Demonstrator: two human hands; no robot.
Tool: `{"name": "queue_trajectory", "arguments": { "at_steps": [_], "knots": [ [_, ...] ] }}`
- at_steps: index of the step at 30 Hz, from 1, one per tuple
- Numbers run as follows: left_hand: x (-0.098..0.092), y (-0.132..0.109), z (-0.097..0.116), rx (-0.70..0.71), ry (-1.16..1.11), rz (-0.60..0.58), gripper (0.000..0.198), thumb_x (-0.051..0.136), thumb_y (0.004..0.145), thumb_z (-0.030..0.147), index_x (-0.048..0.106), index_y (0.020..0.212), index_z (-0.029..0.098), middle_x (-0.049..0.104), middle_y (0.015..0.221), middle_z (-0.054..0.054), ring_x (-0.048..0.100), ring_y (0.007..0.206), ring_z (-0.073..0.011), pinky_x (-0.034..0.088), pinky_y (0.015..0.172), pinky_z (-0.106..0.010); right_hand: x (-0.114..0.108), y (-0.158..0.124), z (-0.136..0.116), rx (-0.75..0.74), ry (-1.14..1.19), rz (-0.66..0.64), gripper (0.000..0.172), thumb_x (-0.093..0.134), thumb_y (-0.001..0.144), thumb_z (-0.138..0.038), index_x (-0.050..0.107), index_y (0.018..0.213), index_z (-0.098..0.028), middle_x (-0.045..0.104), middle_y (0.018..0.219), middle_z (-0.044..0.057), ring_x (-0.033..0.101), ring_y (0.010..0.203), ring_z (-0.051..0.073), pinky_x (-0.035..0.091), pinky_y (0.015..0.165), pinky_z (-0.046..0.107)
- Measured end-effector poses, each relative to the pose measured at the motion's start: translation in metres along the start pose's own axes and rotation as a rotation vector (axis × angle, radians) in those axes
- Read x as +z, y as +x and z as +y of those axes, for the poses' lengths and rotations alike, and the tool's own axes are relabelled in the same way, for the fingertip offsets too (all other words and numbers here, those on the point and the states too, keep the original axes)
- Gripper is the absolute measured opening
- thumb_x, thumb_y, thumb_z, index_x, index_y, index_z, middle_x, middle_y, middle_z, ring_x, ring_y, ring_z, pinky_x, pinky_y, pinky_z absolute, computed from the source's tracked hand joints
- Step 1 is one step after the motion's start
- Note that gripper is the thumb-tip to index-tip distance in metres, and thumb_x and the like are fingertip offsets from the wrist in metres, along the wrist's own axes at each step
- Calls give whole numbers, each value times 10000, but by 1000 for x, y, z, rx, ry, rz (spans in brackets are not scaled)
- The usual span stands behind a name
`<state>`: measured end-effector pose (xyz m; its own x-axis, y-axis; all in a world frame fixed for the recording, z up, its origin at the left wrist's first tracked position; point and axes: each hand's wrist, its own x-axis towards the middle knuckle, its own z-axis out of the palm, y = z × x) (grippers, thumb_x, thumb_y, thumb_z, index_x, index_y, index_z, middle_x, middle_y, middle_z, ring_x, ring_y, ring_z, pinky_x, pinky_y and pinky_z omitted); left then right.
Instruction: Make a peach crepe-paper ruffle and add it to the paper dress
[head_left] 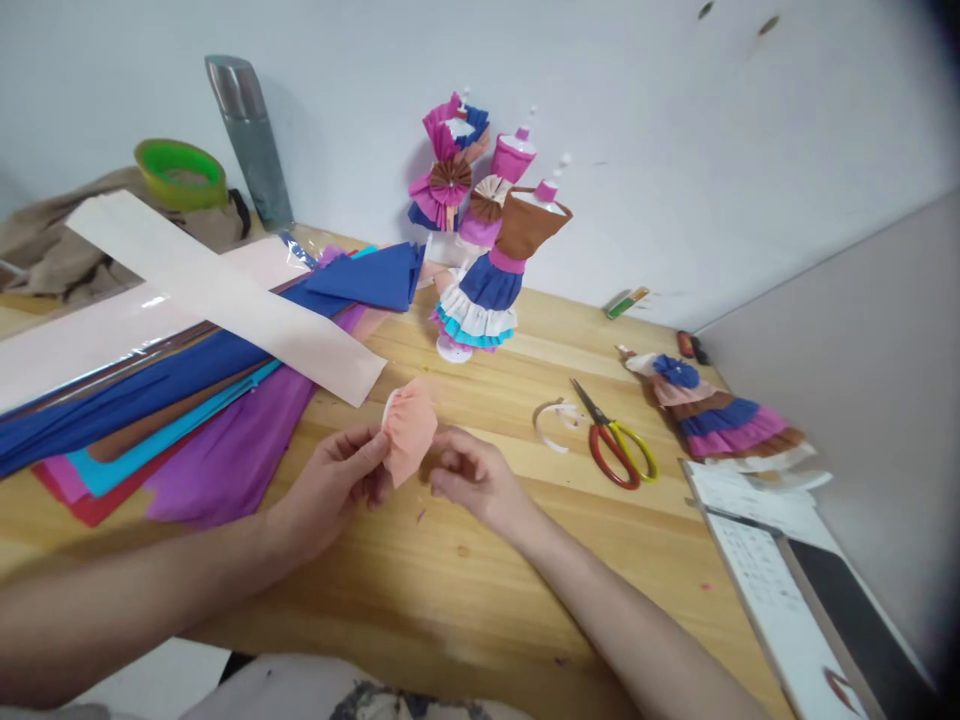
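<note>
My left hand (341,470) and my right hand (472,475) pinch a small gathered piece of peach crepe paper (409,428) between them, just above the wooden table (480,570). The paper fans upward and has a pale strip along its left edge. Both hands have their fingers closed on the paper's lower part. A long peach paper strip (225,295) lies to the upper left of my hands.
Sheets of blue, purple, teal and red crepe paper (172,420) spread at the left. Paper-dressed figures (487,240) stand at the back. Red and yellow scissors (619,445), a white band (551,420), a lying paper dress (716,415), a steel flask (251,140), a green tape roll (180,170) and a clipboard (780,590) surround me.
</note>
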<state>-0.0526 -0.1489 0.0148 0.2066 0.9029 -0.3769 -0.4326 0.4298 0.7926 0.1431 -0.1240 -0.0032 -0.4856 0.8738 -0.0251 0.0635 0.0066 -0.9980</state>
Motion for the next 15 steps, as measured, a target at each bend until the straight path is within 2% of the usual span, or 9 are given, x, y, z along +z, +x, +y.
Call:
{"name": "queue_trajectory", "arguments": {
  "at_steps": [3, 5, 8, 15],
  "knots": [
    [0, 1, -1, 2, -10, -46, 420, 819, 710, 498, 606, 627, 147, 573, 471, 24, 461, 415, -55, 332, 413, -152, 19, 3, 3, -171, -239, -48, 178, 634, 802, -108, 705, 940, -196, 649, 877, 36, 578, 741, 143, 472, 636, 248],
    [0, 1, -1, 15, -12, -78, 409, 805, 731, 498, 618, 642, 145, 571, 457, 25, 456, 398, -52, 315, 401, -150, 24, 4, 3, -258, -260, -100, 176, 578, 860, -81, 710, 853, -196, 676, 934, 49, 610, 864, 165, 496, 757, 275],
    [0, 0, 0, 57, 5, -124, 382, 786, 761, 487, 640, 682, 143, 574, 443, 27, 444, 375, -44, 305, 397, -146, 27, 4, 2, -331, -206, -120, 213, 543, 942, -144, 713, 827, -201, 704, 908, 44, 629, 878, 167, 499, 817, 288],
    [3, -1, 7, 125, 59, -188, 356, 824, 718, 463, 651, 686, 153, 579, 451, 23, 465, 362, -70, 330, 381, -177, 27, 0, 3, -301, -127, -163, 259, 507, 996, -312, 747, 935, -237, 721, 889, 47, 649, 843, 188, 524, 844, 337]
  ]
}}
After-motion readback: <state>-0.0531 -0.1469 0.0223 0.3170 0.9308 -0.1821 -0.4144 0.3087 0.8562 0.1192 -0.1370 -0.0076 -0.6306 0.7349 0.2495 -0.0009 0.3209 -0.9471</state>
